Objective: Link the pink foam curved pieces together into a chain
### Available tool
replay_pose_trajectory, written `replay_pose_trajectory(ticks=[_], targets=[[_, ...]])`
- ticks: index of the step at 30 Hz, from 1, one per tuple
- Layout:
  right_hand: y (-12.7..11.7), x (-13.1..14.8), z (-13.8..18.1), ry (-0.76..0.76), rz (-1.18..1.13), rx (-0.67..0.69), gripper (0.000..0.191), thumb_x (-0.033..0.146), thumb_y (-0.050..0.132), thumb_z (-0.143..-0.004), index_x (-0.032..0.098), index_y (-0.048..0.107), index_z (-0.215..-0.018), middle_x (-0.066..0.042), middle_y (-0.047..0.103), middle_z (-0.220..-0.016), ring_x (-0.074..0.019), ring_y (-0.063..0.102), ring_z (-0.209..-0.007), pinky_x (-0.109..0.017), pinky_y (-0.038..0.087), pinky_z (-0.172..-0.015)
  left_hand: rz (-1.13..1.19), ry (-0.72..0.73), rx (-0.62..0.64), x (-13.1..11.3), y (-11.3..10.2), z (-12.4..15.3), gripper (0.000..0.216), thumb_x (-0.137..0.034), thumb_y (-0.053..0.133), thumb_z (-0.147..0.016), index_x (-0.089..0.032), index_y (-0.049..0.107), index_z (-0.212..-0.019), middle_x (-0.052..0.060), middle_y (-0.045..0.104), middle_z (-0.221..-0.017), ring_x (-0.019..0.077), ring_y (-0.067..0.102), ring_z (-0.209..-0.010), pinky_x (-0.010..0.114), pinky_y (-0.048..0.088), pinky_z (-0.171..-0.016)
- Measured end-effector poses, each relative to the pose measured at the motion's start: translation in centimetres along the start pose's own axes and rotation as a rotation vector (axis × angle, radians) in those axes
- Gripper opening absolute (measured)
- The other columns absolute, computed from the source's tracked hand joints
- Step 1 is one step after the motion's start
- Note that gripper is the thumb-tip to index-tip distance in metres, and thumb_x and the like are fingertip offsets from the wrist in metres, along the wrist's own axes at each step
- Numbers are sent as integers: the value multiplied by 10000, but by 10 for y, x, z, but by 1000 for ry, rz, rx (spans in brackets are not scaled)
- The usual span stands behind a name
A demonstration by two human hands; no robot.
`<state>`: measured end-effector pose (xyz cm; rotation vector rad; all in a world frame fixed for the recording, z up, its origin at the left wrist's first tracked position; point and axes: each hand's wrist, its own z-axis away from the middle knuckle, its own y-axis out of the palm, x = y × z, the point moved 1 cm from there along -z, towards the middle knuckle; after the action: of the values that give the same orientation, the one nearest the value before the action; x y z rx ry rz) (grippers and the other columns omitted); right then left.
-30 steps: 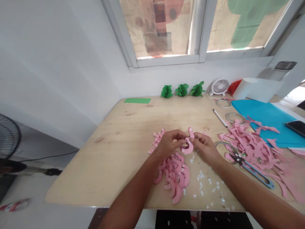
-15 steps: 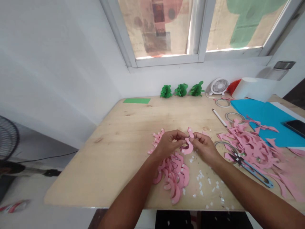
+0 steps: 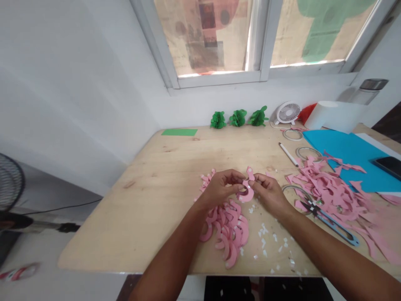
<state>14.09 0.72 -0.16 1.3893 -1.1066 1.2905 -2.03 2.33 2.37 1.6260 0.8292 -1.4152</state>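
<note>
Both hands pinch one pink curved cutout (image 3: 247, 193) at frame centre.
Left hand (image 3: 219, 188) and right hand (image 3: 269, 192) fingers clamp it above the tabletop (image 3: 156, 188) — the fingertips hide its upper edge.

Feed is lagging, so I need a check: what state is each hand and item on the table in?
left hand: pinching the pink curved piece
right hand: pinching the same piece, opposite side
pile of pink pieces: loose heap on the table
scissors: lying flat, unheld
phone: screen dark
small fan: upright, spinning cannot be told
</note>
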Motion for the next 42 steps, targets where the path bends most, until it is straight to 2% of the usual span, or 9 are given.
replay_pose_trajectory(ticks=[5, 13, 22, 33, 38, 42], targets=[[0, 3, 0, -19, 61, -4, 307, 462, 552, -754, 164, 516, -689, 45, 358, -550, -83, 296, -487, -224, 225, -452, 71, -25, -18, 1, 1, -1, 270, -281, 711, -640, -109, 615, -825, 40, 622, -738, 139, 620, -662, 291, 534, -641], [1, 6, 1, -73, 169, 2, 258, 388, 543, -768, 170, 488, -639, 46, 347, -557, -86, 299, -499, -225, 230, -458, 87, -49, -43, 7, 3, -2, 246, -290, 707, -643, -109, 601, -771, 11, 599, -677, 111, 600, -589, 262, 525, -588], [1, 5, 2, -91, 269, -25, 290, 407, 540, -765, 183, 450, -603, 48, 324, -543, -94, 299, -491, -224, 237, -451, -185, 68, -104, 7, 1, -4, 161, -269, 649, -689, -119, 610, -732, 17, 598, -670, 113, 574, -612, 254, 509, -608], [1, 10, 3, -152, 332, -56, 265, 360, 515, -791, 181, 456, -605, 40, 338, -550, -100, 318, -510, -226, 255, -464, -227, 48, -90, 9, 2, -4, 133, -235, 623, -704, -118, 621, -767, 22, 618, -686, 121, 586, -622, 248, 490, -602], [1, 10, 4, -145, 359, -75, 282, 372, 513, -794, 180, 455, -596, 37, 358, -545, -102, 341, -514, -225, 274, -472, -429, 142, -117, 5, 4, -2, 104, -220, 573, -740, -138, 625, -777, 31, 639, -720, 130, 587, -673, 243, 479, -634], [1, 6, 3, -136, 383, -85, 282, 383, 507, -799, 177, 473, -609, 38, 375, -538, -101, 362, -513, -217, 284, -473, -619, 294, -258, 1, 7, 1, 90, -197, 567, -741, -154, 618, -803, 36, 650, -762, 142, 598, -731, 254, 471, -688]])
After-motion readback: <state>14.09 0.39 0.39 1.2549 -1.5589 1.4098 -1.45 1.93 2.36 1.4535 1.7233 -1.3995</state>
